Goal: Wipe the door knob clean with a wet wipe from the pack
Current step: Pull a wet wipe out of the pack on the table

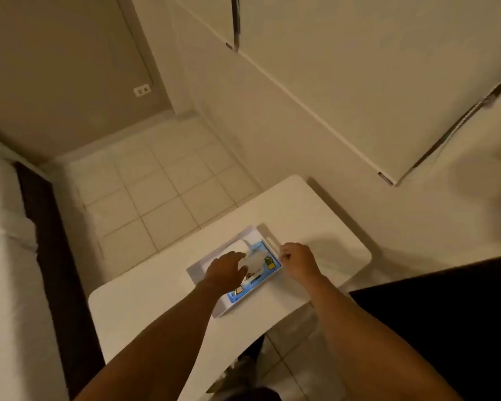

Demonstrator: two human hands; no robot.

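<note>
A blue wet wipe pack (268,266) lies in a white tray (214,309) on a small white table (145,299). My left hand (224,270) rests on the pack's left half, fingers closed around a crumpled white wipe (253,263) at the pack's opening. My right hand (300,260) sits at the tray's right rim, fingers curled in a loose fist; whether it pinches the pack's edge cannot be told. No door knob is visible in this view.
White cabinet doors with long dark handles (236,21) (457,123) stand behind the table. A tiled floor (162,192) lies to the left, beside a bed with white bedding (3,256). A wall socket (142,90) is at the upper left.
</note>
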